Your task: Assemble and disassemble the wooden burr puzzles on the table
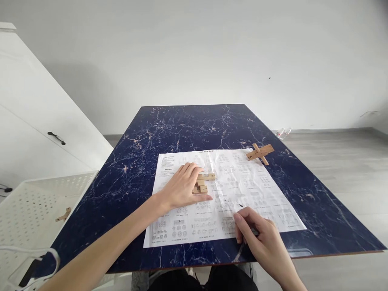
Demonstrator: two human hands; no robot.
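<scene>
My left hand point(182, 184) rests on a printed paper sheet point(257, 190), its thumb and fingers curved around a small group of light wooden puzzle pieces point(203, 184). The notched ends of the pieces stick out on the right; the rest is hidden under the palm. Lower right, over the sheet's near edge, my right hand point(257, 236) is curled with thumb and index finger close together. A small dark pointed shape shows just beyond its fingertips, but whether the hand holds it I cannot tell. Rows of small diagrams cover the creased sheet.
A cross-shaped wooden puzzle point(260, 152) lies at the sheet's far right corner. The dark blue marbled table point(188, 125) stands before a white wall. To the left are a white perforated basket point(33, 206) with a wooden piece point(63, 215) in it and a white cabinet point(39, 109).
</scene>
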